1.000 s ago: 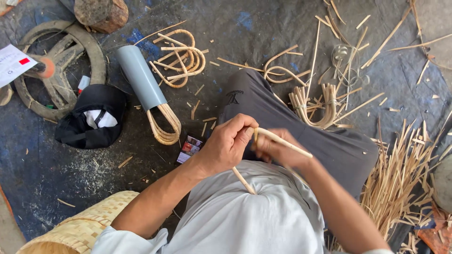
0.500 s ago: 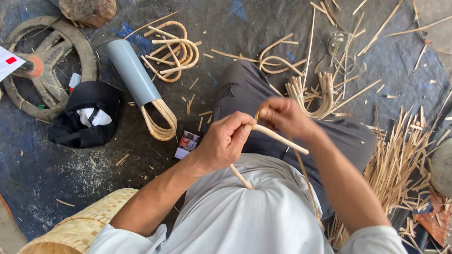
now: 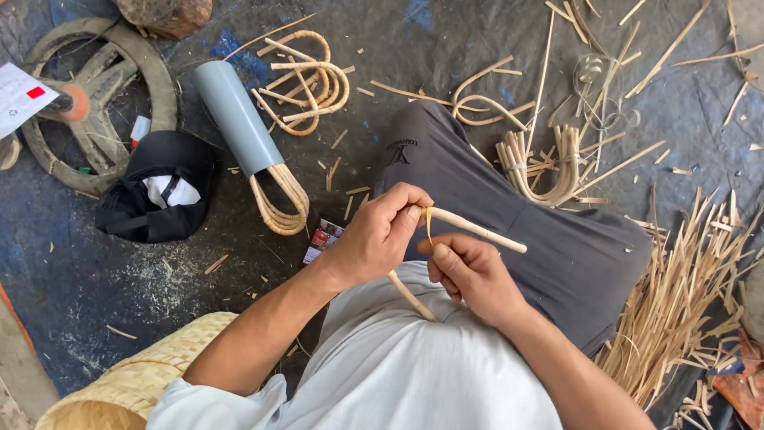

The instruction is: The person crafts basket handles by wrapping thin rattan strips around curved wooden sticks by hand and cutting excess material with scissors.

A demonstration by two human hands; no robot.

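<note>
Rattan stick [image 3: 476,229], pale, smooth and round, lies across the person's lap over the dark grey trousers [image 3: 549,239], angled from about ten o'clock down to four. Half a second ago the right hand [image 3: 473,275] was raised above the stick near the knee; now it has dropped below it, fingers curled shut around the stick's underside with the thumb pressed on top. The left hand [image 3: 378,235] has stayed at the stick's upper end, fingers pinching it, where a thin yellowish strip [image 3: 428,223] curls away. A second pale stick [image 3: 411,296] pokes out beneath the left hand, against the white shirt.

At twelve o'clock on the dark blue tarp [image 3: 446,40] sit looped rattan coils [image 3: 306,80]; at ten o'clock a grey plastic pipe [image 3: 232,115] with bent canes in its mouth, and a black cap [image 3: 159,187]. Split straw-coloured slivers [image 3: 684,310] pile at three o'clock; a woven basket [image 3: 127,382] shows at seven.
</note>
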